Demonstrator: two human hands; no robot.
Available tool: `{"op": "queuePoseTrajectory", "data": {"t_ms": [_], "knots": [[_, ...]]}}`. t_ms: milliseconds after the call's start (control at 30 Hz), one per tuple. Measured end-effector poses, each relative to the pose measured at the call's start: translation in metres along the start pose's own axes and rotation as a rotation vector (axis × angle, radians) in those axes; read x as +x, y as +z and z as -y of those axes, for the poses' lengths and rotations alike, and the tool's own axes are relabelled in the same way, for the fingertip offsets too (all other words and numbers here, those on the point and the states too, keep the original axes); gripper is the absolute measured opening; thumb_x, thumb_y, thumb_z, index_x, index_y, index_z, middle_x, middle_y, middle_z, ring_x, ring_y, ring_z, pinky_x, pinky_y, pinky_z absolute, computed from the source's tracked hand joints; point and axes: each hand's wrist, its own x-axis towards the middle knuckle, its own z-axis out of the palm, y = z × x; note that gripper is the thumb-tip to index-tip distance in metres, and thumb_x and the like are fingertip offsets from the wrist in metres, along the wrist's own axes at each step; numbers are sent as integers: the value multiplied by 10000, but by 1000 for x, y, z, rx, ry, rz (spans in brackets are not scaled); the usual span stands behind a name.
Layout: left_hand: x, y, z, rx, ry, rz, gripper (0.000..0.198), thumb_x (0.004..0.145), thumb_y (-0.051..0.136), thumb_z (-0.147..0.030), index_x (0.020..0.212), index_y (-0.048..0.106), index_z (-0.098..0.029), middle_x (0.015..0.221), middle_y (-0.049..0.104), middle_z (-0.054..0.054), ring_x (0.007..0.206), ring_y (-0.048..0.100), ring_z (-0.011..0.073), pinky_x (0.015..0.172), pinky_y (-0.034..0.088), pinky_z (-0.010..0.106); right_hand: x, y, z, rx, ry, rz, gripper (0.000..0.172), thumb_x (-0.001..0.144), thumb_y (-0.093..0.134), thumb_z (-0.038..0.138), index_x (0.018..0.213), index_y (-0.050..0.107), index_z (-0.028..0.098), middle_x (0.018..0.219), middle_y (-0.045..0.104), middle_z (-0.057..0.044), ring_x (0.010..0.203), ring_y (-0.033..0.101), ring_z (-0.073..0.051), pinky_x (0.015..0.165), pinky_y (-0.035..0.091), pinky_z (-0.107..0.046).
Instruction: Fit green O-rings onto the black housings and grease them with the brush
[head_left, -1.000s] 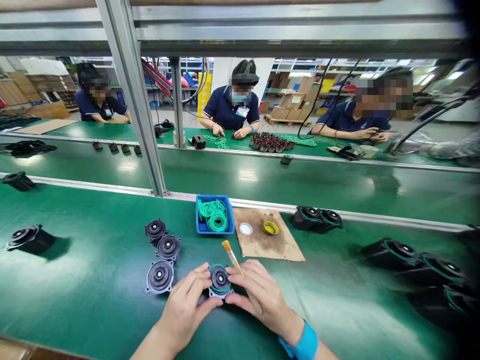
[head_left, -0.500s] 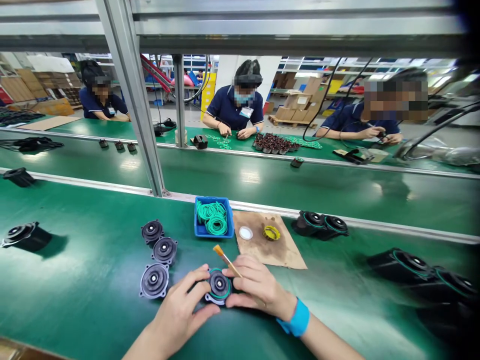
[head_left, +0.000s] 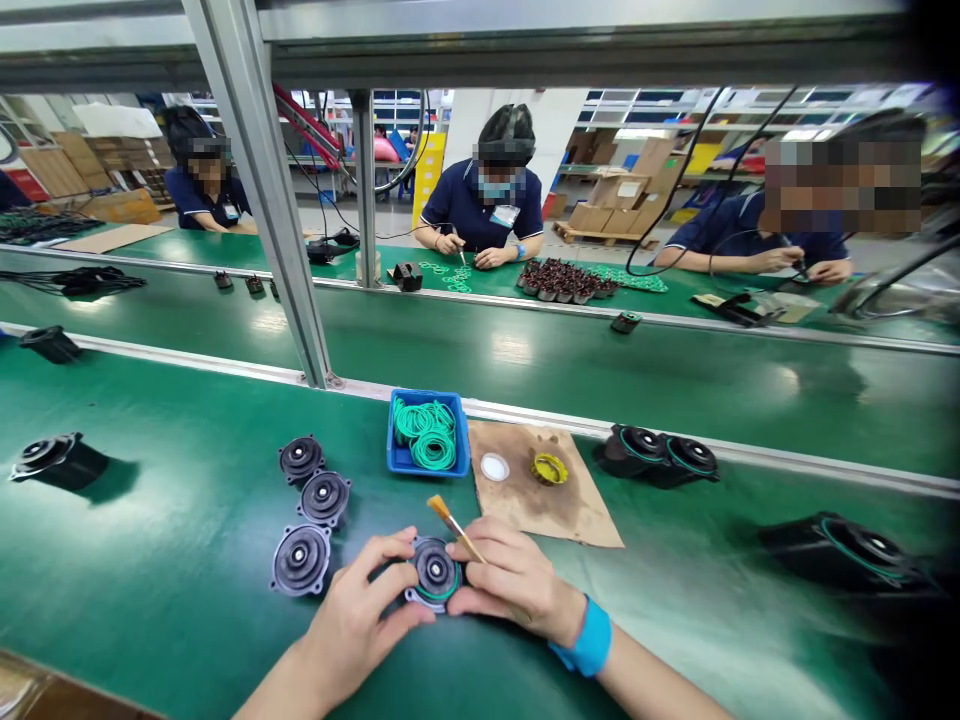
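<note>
Between my hands, on the green bench, is a black round motor housing [head_left: 436, 566] with a pale flanged rim. A green rubber ring [head_left: 448, 590] shows along its lower right side; the rest of the ring cannot be made out. My left hand [head_left: 367, 605] is closed around the left side of the housing, fingers at the top and thumb at the bottom. My right hand [head_left: 517, 580] grips the right side. It also holds a small wooden-handled brush [head_left: 457, 525], bristles pointing up and left. Several similar housings [head_left: 301, 560] stand just left of my left hand.
A blue bin [head_left: 427, 470] of green rings stands behind my hands. Stained cardboard [head_left: 525, 515] bears a yellow-rimmed pot [head_left: 550, 469] and a white disc [head_left: 494, 467]. Ringed housings [head_left: 690, 458] stand at right. A metal post [head_left: 262, 200] rises at left. Co-workers sit across the line.
Green showed along the housing's upper edge before; now it shows only at the lower right. Both hands keep their grip, and the brush stays in my right hand. The view has shifted slightly.
</note>
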Motion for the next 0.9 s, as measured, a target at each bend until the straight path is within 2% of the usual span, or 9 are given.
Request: {"op": "queuePoseTrajectory", "data": {"t_ms": [233,333,433,567,633,767,833,900], "knots": [[-1,4,-6,39,25,-41,119,968,507,-226,993,608,-169,1038,588,111,1167,636,263,925,572,285,-6,3,23,-23,136,-80,104,917,620,211,833,621,150,783,697,-93,736,604,-177,631,561,-310],[-2,7,-11,94,61,-83,156,981,459,-174,975,614,-155,1012,574,110,1165,637,274,897,582,265,-9,5,29,-62,135,-80,45,915,606,144,881,634,149,766,692,-81,729,611,-173,631,564,-309],[-5,11,-11,162,109,-129,168,975,451,-135,963,619,-141,988,581,111,1157,639,295,908,581,293,-11,7,33,-90,119,-84,52,900,612,95,901,632,142,771,701,-82,725,626,-170,638,569,-310],[-14,19,-6,221,173,-154,194,953,447,-62,983,625,-133,1016,619,136,1200,600,319,946,567,355,-13,7,36,-126,54,-62,26,903,626,135,922,639,146,765,722,-78,721,654,-175,661,590,-321],[-18,22,-4,237,164,-146,203,943,455,-49,993,632,-135,1047,643,152,1211,591,319,952,566,368,-15,7,38,-152,20,-35,70,924,596,152,969,651,147,800,743,-83,752,677,-183,708,603,-337],[-20,21,-4,278,193,-187,242,935,463,-58,1035,660,-155,1114,673,163,1204,601,311,936,575,376,-20,8,46,-229,-9,9,202,947,491,76,1056,657,111,914,756,-120,870,697,-214,778,604,-378],[-18,18,-5,255,216,-221,247,931,478,-71,1019,679,-183,1101,685,138,1168,633,292,912,587,355,-23,9,51,-237,1,16,214,945,488,72,1075,654,111,941,754,-131,900,695,-218,780,603,-384],[-15,13,-6,176,167,-230,199,919,529,-105,963,689,-216,1044,697,95,1087,686,255,900,592,337,-24,6,54,-173,45,-11,210,957,480,89,1078,647,130,977,747,-133,920,690,-210,785,599,-374]]}}
